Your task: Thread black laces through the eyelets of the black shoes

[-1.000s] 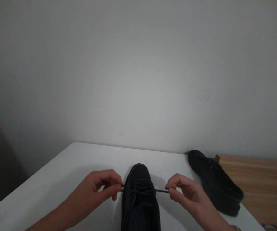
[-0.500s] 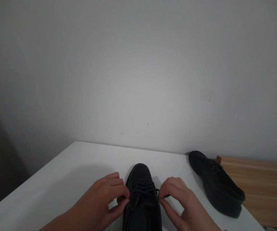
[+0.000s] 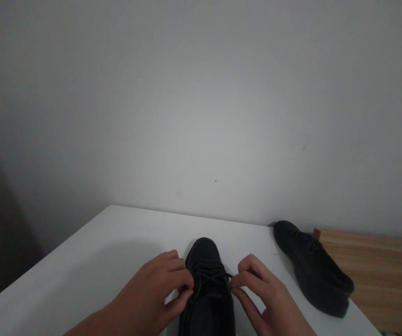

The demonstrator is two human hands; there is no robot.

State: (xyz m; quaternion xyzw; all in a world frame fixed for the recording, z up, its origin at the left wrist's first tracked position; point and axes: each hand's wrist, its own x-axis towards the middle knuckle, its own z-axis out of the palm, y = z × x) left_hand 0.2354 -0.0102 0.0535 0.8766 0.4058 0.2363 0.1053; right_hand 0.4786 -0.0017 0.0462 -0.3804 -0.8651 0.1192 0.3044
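A black lace-up shoe (image 3: 204,252) sits on the white table with its toe pointing away from me and its opening toward me. Thin black laces (image 3: 208,274) criss-cross over its front. My left hand (image 3: 164,284) is pinched at the shoe's left side, thumb against forefinger, on a shoelace mostly hidden by the fingers. At the right side my right hand (image 3: 260,289) pinches a shoelace end between thumb and forefinger, and a short stretch of lace runs from the shoe to these fingertips.
A second black shoe (image 3: 313,266), laced, lies at the table's right edge. Beyond it is a wood-grain board (image 3: 372,275). The white table (image 3: 131,228) meets a pale wall (image 3: 201,116) at the back.
My left hand has shifted slightly right, closer over the shoe's edge. The upper fingers of my right hand have lifted a little, while its pinch stays by the shoe's right side.
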